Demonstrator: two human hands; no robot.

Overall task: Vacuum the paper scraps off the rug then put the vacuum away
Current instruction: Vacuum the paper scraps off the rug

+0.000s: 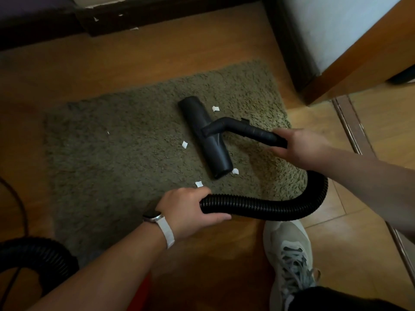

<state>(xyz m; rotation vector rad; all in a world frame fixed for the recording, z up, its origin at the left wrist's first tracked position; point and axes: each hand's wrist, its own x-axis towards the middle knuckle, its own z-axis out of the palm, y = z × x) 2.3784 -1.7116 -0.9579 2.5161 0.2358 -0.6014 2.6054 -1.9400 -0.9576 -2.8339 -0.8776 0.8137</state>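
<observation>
- Vacuuming step in hand, by the look of it: five scraps [184, 144] left on rug [112, 153], nothing put away yet.
- Far left on rug: tiny scrap [108, 132], well apart from nozzle [205, 138].
- Further right: one scrap just beside nozzle's left flank; another [198, 184] near its close end, just beyond left hand's knuckles.
- Left hand [190, 205], watch [155, 215] on wrist: curled round hose [258, 206], gripping from above, near rug's close edge.
- Nozzle: flat on rug's middle, lying slantwise, between both hands, touched by neither.
- Right of nozzle: scrap [235, 171] against or just beside its close end, cannot tell which; scrap [215, 108] just beside its far end.
- Right hand [301, 144]: wrapped round tube [253, 131] where it meets hose, over rug's right edge.
- Next move, as judged: sweep nozzle leftward over nearest scrap, on toward far-left one, then back across the pair on its right. Calls for nozzle mouth kept flat to pile, right hand steering, left hand feeding hose slack.
</observation>
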